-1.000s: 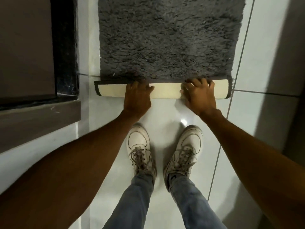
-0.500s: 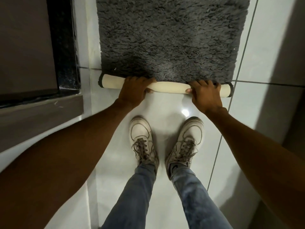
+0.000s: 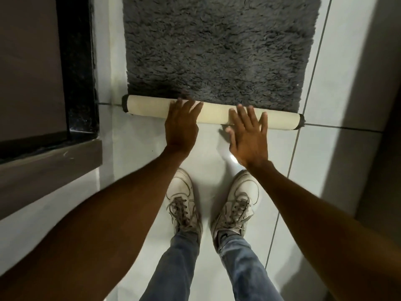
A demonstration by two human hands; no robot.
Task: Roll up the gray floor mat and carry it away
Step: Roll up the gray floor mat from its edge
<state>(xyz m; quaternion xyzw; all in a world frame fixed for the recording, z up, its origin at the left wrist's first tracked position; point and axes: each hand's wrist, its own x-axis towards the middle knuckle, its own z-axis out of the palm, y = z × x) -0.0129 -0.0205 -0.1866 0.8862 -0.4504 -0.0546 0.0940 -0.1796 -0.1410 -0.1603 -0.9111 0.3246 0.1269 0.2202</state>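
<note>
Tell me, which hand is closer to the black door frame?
Left. The left hand rests on the rolled mat nearer the black door frame; the right hand lies farther along, toward the roll's other end.

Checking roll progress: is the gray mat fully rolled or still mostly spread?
Mostly spread. Only the near edge forms a thin cream-backed roll; the gray mat lies flat beyond it.

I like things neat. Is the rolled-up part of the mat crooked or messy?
A little crooked. The cream roll slants across the floor: its left end sits farther up the gray mat than its right end. The left hand and right hand are open over it. Nothing looks torn or spilled.
</note>
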